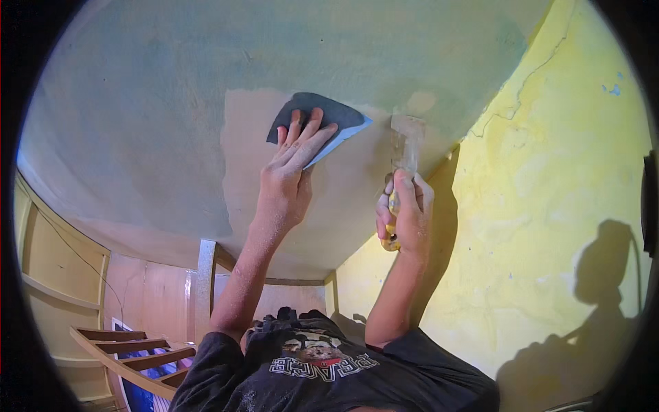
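My left hand [296, 154] is raised overhead, its fingers spread over a sheet of dark grey sandpaper [345, 115] and holding it against the ceiling [171, 82]. The sheet's pale blue back shows along its lower right edge. Behind it lies a smooth beige patch [244, 158] on the blue-green paint. To the right, my right hand [412, 213] is wrapped round the yellow handle of a putty knife [406, 145]. Its blade points upward and is smeared with whitish filler. Whether the blade touches the ceiling, I cannot tell. White dust covers both hands and forearms.
A yellow wall [522, 199] with a crack near its top rises close on the right and carries my shadow. At lower left stands a wooden ladder [130, 360]. An upright post [205, 281] meets the ceiling near my left forearm. Wooden panels [154, 292] line the far side.
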Demonstrator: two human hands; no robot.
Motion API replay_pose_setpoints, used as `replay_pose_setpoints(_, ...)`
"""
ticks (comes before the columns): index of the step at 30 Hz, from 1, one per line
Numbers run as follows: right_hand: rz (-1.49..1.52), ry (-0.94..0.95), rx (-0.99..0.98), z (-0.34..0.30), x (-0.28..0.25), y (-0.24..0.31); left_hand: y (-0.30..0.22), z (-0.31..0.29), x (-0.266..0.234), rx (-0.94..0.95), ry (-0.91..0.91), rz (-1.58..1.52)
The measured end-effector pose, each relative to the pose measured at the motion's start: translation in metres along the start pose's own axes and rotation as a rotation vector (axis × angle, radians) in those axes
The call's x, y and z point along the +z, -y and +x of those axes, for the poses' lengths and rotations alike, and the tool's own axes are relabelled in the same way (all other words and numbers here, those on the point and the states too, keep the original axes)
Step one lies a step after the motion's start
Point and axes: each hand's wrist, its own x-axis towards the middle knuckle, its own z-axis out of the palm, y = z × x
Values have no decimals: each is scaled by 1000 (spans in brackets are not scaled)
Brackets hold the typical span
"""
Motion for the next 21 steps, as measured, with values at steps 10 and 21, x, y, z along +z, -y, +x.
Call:
replay_pose_setpoints(10, -76, -33, -22, -1, -3, 3, 0, 2, 3, 14, 10, 0)
replay_pose_setpoints(21, -123, -39, -65, 3, -7, -7, -1, 1, 2, -6, -13, 39)
